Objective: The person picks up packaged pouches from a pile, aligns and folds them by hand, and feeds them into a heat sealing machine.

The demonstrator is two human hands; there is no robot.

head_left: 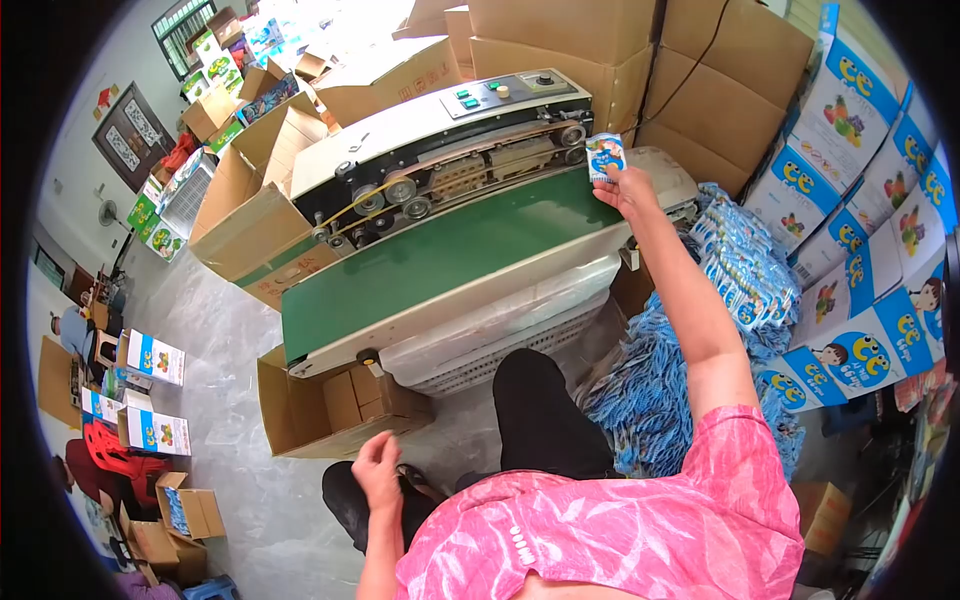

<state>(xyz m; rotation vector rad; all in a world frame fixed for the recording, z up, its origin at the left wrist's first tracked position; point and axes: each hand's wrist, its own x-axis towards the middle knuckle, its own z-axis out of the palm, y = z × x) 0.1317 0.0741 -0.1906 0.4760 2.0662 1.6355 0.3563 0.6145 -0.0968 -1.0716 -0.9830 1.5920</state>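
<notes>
My right hand point(628, 192) pinches a small blue-and-white printed packet point(606, 158) by its lower edge. It holds the packet upright at the right end of the sealing machine point(440, 150), close to the belt rollers. Below that hand runs the green conveyor belt point(450, 262). My left hand point(378, 470) hangs over my knee with its fingers curled in, and nothing shows in it. To the right of my leg lies a large heap of blue packets point(690, 350), stacked flat at the top and loose lower down.
Printed cartons point(840, 110) stand along the right side. Below the conveyor's left end sits an open cardboard box point(335, 400) beside a white crate point(480, 370). Large brown cartons point(560, 40) rise behind the machine. At the far left, people sit among boxes.
</notes>
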